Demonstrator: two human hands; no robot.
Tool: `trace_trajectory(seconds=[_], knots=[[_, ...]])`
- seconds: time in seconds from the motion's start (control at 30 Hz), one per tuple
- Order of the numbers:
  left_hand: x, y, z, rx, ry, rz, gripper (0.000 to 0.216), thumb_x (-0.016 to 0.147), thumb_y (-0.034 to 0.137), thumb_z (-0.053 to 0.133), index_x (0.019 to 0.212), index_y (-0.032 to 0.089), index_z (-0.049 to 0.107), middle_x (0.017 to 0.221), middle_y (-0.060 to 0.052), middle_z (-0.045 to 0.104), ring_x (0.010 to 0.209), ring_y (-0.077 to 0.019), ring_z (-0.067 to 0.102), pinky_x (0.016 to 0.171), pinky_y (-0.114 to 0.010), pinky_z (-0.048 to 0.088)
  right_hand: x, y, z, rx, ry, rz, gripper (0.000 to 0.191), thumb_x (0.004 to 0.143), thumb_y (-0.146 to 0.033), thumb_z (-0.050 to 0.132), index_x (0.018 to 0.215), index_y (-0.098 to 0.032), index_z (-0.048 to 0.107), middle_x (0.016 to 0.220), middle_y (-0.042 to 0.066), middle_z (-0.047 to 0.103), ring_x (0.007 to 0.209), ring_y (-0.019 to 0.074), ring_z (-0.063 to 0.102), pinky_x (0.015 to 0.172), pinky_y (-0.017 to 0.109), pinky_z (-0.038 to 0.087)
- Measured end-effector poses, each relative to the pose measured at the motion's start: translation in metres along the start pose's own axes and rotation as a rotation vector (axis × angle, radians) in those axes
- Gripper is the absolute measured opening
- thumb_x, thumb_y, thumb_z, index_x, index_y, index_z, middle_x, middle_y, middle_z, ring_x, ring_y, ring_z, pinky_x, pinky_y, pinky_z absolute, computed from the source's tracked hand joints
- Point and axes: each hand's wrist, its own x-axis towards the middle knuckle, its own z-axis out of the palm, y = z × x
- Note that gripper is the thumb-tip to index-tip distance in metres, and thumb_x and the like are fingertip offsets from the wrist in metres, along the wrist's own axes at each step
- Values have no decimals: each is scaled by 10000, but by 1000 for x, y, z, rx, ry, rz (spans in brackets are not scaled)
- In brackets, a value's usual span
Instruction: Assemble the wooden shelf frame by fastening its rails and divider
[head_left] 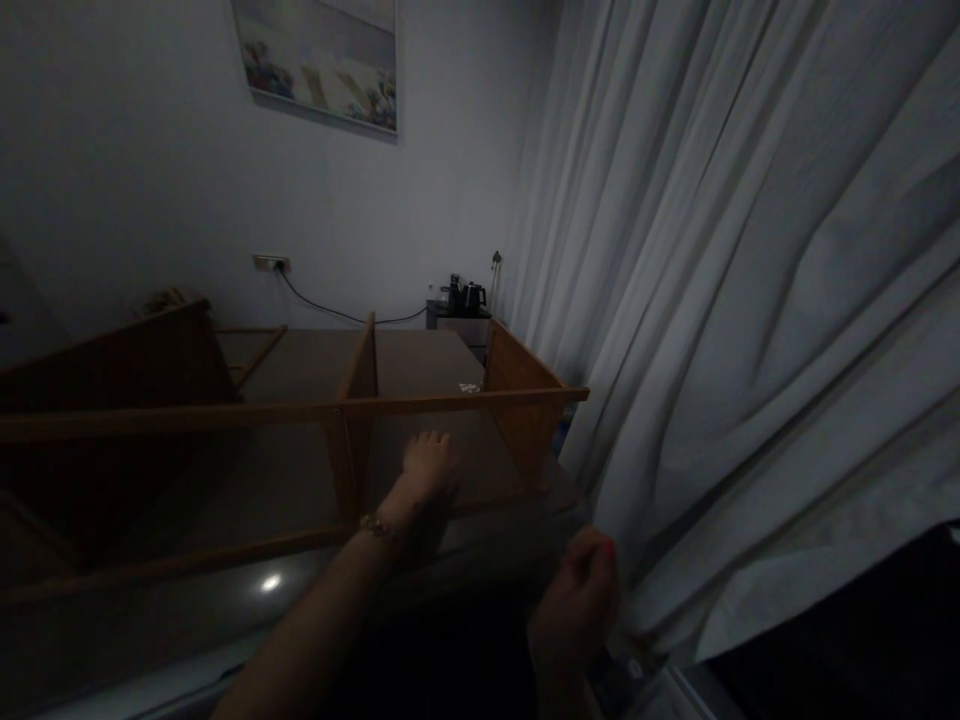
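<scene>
A wooden frame with upright cross panels (536, 435) lies on its side across a flat, dark surface (300, 470). My left hand (429, 462), with a bracelet at the wrist, reaches into the frame's right-hand bay, below the long upper rail (450, 402). Its fingers are curled down and away from view, so what they hold, if anything, is hidden. Lower right, outside the frame and near the curtain, my right hand (579, 600) is closed. A small red spot shows at its fingertips; I cannot make out whether it is a nail or a held thing.
Small white pieces (469, 387) lie beyond the upper rail. Long pale curtains (675, 300) hang close on the right. At the back, a small cabinet (465, 330) bears a black kettle (473, 296); a cable (330, 312) runs from a wall socket (270, 263). The light is dim.
</scene>
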Motion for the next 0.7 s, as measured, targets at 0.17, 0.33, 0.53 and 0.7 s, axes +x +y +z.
trace_trajectory(seconds=[0.17, 0.33, 0.53, 0.7], knots=[[0, 10, 7, 131, -145, -19, 381, 936, 398, 503, 975, 71, 694, 1072, -217, 678, 1068, -335, 623, 878, -440, 481, -1, -2, -1, 20, -1, -2, 315, 952, -260, 340, 638, -234, 330, 578, -61, 360, 559, 127, 360, 650, 299, 288], [2, 9, 14, 196, -221, 36, 264, 933, 347, 562, 1044, 120, 635, 1078, -83, 661, 1004, -203, 635, 906, -431, 513, -1, 0, -2, 30, 28, 51, 342, 965, -287, 322, 627, -234, 344, 576, -58, 355, 561, 131, 350, 645, 298, 277], [10, 4, 17, 159, -184, 129, 301, 920, 342, 584, 1131, 128, 595, 1122, -91, 628, 977, -197, 630, 855, -403, 542, -9, 5, 4, 205, -22, 274, 391, 964, -425, 346, 623, -235, 361, 578, -58, 358, 568, 132, 359, 628, 284, 302], [9, -4, 14, 75, -96, 242, 207, 928, 271, 562, 937, 89, 659, 946, -117, 674, 883, -194, 653, 819, -354, 527, -18, 8, 14, 284, -119, 371, 391, 953, -467, 377, 642, -230, 376, 598, -56, 367, 579, 127, 373, 620, 274, 324]])
